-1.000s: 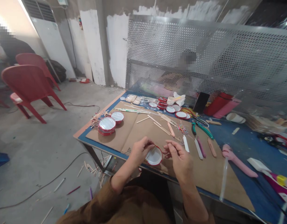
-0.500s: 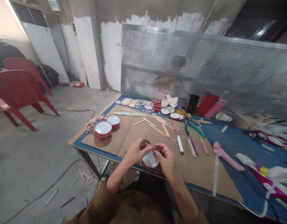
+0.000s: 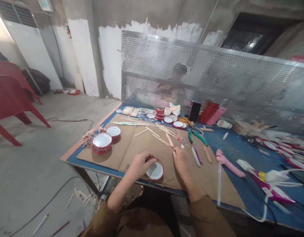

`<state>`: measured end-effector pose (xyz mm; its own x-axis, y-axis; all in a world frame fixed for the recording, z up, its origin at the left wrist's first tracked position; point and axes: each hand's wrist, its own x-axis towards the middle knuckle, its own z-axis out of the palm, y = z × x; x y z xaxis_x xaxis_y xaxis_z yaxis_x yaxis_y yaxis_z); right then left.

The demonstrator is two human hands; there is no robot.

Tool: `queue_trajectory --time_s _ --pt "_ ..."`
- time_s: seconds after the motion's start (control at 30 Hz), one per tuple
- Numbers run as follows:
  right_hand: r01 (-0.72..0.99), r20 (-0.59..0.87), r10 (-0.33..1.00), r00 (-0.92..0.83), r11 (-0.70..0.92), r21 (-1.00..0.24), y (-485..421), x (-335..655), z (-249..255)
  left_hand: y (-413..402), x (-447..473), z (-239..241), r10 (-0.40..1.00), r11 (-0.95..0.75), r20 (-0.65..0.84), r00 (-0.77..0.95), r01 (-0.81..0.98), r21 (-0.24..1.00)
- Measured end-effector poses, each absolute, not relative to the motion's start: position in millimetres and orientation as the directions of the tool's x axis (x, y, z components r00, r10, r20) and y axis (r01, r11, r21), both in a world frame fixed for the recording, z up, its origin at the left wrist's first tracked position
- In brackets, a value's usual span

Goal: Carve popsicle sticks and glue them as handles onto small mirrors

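Half a second on, our right hand (image 3: 181, 160) has left the red-rimmed disc (image 3: 156, 171) for the mostly hidden white tube (image 3: 182, 146) | left hand (image 3: 141, 164) curls at disc rim | disc: cardboard's (image 3: 134, 144) front edge | both grips: we cannot tell | two-handed work interrupted, we judge

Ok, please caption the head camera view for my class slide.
Left hand at a red-rimmed white disc, right hand over brown cardboard, teal-handled pliers beyond.

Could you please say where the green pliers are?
In the head view, the green pliers lie right of centre, between the purple stick and the phone.
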<state>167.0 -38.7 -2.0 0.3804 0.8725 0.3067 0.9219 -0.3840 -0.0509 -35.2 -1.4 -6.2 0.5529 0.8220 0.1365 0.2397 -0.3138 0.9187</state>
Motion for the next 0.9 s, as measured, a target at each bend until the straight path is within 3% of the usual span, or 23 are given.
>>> queue_trajectory --time_s 0.27,0.4,0.47,0.53,0.6,0.63,0.73,0.9 --pt "0.891 0.231 0.860 0.454 -0.436 -0.128 -28 166 9 -2 -36 -1 0.824 -0.308 0.113 0.555 0.273 0.911" --pt "0.884 0.191 0.876 0.442 -0.390 -0.258 -32 165 11 -1 -36 -4 0.821 -0.308 0.119 0.559 0.258 0.916" --pt "0.860 0.157 0.897 0.413 -0.328 -0.390 -37 161 9 -1 -36 -5 0.815 -0.302 0.122 0.567 0.236 0.924" --pt "0.710 0.057 0.926 0.373 -0.245 -0.660 -44 153 6 -1 -36 -6 0.808 -0.289 0.119 0.577 0.212 0.934" --pt "0.377 -0.071 0.957 0.281 -0.178 -0.909 -50 143 4 0 -36 -7 0.804 -0.264 0.112 0.584 0.183 0.947" --pt "0.204 -0.119 0.966 0.228 -0.167 -0.965 -53 138 3 1 -35 -7 0.803 -0.247 0.106 0.586 0.166 0.954" --pt "-0.062 -0.203 0.972 0.114 -0.197 -0.978 -59 123 4 3 -36 -7 0.797 -0.193 0.079 0.599 0.130 0.973" --pt "-0.112 -0.226 0.970 0.089 -0.216 -0.970 -62 112 4 3 -39 -2 0.749 -0.105 0.006 0.663 0.109 0.988"
